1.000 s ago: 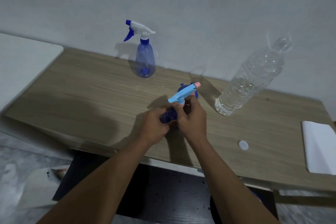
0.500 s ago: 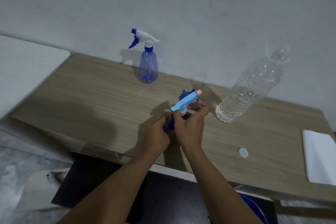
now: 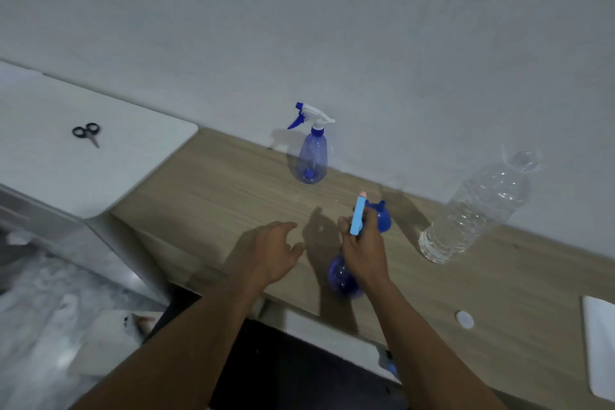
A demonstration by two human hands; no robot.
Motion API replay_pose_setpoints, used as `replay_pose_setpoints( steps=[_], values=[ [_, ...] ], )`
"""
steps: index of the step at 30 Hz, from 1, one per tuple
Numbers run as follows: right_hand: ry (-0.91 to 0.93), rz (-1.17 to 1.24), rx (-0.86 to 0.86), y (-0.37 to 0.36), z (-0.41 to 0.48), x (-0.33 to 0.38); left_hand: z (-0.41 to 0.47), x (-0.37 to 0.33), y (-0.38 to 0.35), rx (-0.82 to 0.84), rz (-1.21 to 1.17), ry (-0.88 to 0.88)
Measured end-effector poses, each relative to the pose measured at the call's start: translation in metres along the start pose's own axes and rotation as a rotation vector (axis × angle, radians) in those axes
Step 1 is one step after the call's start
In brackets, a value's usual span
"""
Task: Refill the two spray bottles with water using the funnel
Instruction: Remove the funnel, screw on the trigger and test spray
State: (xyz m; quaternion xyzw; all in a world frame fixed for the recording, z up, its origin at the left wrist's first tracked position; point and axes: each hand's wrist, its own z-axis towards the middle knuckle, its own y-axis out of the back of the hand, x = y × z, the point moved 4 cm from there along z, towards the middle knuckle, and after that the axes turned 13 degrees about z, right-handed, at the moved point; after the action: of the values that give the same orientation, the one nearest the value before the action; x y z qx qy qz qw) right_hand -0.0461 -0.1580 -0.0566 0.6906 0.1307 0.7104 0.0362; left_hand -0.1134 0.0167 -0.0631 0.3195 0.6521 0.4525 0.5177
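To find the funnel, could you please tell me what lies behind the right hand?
A blue funnel peeks out just behind the right hand, which grips the spray head. The hand and head cover its left side.

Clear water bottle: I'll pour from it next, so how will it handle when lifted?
Probably hefty: the clear water bottle holds visible water. Its thin ribbed wall likely flexes when squeezed. Uncapped, it may spill if tipped.

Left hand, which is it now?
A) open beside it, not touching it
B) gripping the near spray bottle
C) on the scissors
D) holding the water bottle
A: the left hand is open, fingers spread, clear of the near spray bottle; only the right hand grips it.
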Motion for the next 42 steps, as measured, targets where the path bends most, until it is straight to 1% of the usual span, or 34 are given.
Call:
replay_pose_setpoints(
  steps=[3,6,12,19,23,28,37,42],
  values=[
    [-0.048,-0.039,0.105,-0.021,-0.017,0.012,0.002,0.038,0.025,0.03,0.116,0.089],
    [-0.084,-0.05,0.192,-0.044,-0.035,0.025,0.0,0.068,0.048,0.061,0.179,0.145],
    [-0.236,-0.108,0.263,-0.07,-0.063,0.048,-0.014,0.102,0.081,0.035,0.243,0.189],
    [-0.291,-0.193,0.253,-0.066,-0.082,0.047,-0.024,0.113,0.087,0.062,0.232,0.202],
    [-0.266,-0.106,0.285,-0.06,-0.092,0.054,-0.026,0.11,0.086,0.087,0.218,0.198],
    [-0.268,-0.04,0.277,-0.054,-0.101,0.055,-0.027,0.106,0.083,0.107,0.223,0.188],
    [-0.285,-0.139,0.232,-0.043,-0.106,0.047,-0.027,0.103,0.079,0.14,0.228,0.183],
    [-0.261,-0.079,0.255,-0.042,-0.107,0.052,-0.028,0.104,0.079,0.137,0.226,0.187]
  ],
)
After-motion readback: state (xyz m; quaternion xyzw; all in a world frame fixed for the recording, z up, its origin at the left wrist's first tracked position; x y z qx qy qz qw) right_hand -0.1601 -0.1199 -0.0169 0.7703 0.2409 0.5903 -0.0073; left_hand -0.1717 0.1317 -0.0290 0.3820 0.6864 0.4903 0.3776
